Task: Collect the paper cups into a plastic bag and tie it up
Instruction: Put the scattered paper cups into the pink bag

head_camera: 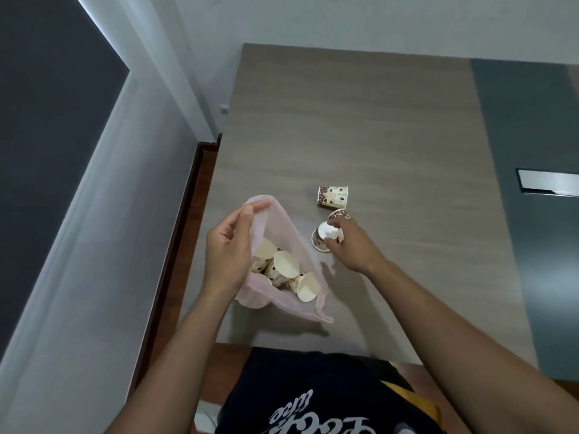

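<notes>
Head view. Step: collecting, tying not begun. Left hand (227, 252) pinches the pink plastic bag (282, 227) open by its rim; several cups lie inside. Right hand (347, 242) closes on an upturned cup (326, 238) on the tabletop (360, 136); two more sit just beyond it. Next move likely: lift and carry leftward into the bag. Cups show bean print; shirt lettering unreadable.
</notes>
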Tool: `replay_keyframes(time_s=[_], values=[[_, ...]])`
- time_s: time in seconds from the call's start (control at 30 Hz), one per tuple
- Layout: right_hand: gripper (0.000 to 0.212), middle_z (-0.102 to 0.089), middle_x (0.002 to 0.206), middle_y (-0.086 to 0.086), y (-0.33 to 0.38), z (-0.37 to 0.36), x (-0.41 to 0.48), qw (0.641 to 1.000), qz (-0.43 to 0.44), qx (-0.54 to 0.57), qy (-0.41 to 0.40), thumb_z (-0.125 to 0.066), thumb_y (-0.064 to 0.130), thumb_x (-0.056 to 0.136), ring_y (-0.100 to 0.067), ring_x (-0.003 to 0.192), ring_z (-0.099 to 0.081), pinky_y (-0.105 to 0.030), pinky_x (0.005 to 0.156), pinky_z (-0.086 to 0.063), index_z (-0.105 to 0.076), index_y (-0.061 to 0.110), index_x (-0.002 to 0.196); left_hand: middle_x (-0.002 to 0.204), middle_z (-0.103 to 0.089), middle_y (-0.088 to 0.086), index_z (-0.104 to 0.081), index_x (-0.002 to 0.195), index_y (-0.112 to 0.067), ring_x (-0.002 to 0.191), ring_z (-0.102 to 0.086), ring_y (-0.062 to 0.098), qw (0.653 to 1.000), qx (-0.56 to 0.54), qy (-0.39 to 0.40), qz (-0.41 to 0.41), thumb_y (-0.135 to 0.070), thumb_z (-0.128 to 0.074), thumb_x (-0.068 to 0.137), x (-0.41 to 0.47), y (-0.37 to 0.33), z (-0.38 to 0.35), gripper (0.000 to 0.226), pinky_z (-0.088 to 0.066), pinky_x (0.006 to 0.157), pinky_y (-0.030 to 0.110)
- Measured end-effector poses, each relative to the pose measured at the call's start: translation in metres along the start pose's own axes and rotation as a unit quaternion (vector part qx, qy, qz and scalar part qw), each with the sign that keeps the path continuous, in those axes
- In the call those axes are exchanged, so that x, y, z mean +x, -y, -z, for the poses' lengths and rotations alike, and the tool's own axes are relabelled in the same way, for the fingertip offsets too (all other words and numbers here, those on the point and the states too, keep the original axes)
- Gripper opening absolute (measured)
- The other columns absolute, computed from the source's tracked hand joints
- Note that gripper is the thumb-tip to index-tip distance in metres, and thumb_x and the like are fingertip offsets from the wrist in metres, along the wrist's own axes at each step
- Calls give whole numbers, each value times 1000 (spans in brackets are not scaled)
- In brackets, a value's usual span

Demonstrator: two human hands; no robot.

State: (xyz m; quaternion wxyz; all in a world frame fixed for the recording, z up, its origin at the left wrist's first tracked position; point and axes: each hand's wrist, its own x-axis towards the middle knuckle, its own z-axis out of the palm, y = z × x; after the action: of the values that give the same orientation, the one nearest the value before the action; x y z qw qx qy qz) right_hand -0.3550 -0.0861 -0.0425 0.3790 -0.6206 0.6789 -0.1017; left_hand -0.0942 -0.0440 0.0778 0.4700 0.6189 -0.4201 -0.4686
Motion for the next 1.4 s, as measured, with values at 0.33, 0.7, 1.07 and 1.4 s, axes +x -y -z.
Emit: replay_keyframes(time_s=[0.33,0.7,1.07,1.4], values=[[70,-49,156,-21,-28,-19,41,997,-36,-41,62,-79,28,97,-40,137,-58,-39,103,-49,-48,16,159,130,-84,-8,-85,126,-17,134,-72,8,999,-21,-32,6,-25,-53,119,-6,-4,-10,34,-53,117,35],[55,-76,116,5,-51,-27,32,978,-126,168,-5,-86,49,84,-24,100,-76,-40,93,-61,-63,33,131,131,-84,-8,-85,127,-17,134,-72,10,998,-22,-50,23,-24,-52,118,0,6,3,35,-53,112,30],[51,-81,106,-24,-49,10,-5,867,-189,458,-49,-73,48,100,-25,75,-75,-46,81,-64,-71,4,125,136,-82,-9,-85,129,-21,138,-70,11,998,-37,7,44,-29,-56,117,16,3,-8,33,-51,124,49],[42,-74,104,-11,8,19,-36,774,-112,620,59,-71,47,96,-23,81,-71,-42,80,-58,-74,16,124,152,-73,-3,-74,147,-36,145,-66,27,978,-80,153,118,-53,-63,110,33,-6,-9,42,-45,128,61]])
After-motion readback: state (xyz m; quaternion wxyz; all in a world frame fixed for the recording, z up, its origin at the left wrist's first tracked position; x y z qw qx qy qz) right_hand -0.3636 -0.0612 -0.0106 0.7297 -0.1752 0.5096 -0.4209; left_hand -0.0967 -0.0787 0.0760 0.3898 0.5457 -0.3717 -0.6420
